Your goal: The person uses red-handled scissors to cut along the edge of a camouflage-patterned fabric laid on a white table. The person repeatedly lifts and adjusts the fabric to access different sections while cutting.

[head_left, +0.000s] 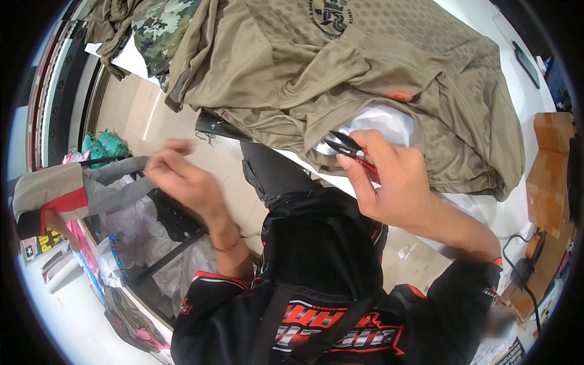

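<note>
Intently bent over a khaki patterned shirt (420, 67), a person works with a small pair of black-and-red snips (347, 146) gripped in the right hand (389, 170). That hand reaches in from the lower right, elbow bent outward and forearm slanting up and inward, with the thumb and fingers closed around the tool and its dark points angled up and to the left. The snips sit at the near edge of the shirt, over a white area framed by its fabric, while the shirt spreads out beyond and to the right of the same hand, a dark emblem near its far edge. The left hand (182, 176), blurred, is raised well apart to the left, over the floor and clear of the shirt; its forearm rises steeply, a thin bracelet (226, 246) at the wrist, the fingers curled in toward the thumb. Whether they pinch anything cannot be told. Just beside that hand, to its left, hangs a grey cloth with a red band (64, 198); beyond it lies camouflage fabric (161, 42). Well to the right of the right hand stands brown cardboard (550, 176).
</note>
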A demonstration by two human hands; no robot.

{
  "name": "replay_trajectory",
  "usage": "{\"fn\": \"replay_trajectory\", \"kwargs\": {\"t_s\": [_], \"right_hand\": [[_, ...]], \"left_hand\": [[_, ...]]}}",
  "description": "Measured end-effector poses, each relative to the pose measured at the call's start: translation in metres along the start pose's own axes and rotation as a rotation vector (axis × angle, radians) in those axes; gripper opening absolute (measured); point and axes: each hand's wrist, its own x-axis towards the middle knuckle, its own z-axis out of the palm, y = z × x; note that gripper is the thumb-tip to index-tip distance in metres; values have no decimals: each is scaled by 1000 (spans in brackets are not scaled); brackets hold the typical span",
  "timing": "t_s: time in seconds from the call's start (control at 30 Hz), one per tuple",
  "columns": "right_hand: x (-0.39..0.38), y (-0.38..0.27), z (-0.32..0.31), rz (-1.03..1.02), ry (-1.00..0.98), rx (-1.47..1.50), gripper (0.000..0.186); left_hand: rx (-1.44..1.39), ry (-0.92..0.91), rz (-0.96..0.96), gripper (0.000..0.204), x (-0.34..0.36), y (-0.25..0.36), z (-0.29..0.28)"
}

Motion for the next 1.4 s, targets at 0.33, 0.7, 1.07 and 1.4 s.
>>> {"fn": "replay_trajectory", "kwargs": {"t_s": [0.33, 0.7, 1.07, 1.4], "right_hand": [[1, 3, -6, 121, 10, 296, 17], [-3, 20, 2, 22, 12, 186, 19], [1, 17, -11, -30, -157, 29, 19], [1, 20, -8, 49, -74, 131, 20]], "left_hand": [[-153, -599, 312, 27, -48, 107, 30], [-46, -623, 165, 17, -65, 99, 46], [-318, -754, -22, 5, -59, 82, 36], [-96, -685, 144, 14, -60, 97, 45]]}}
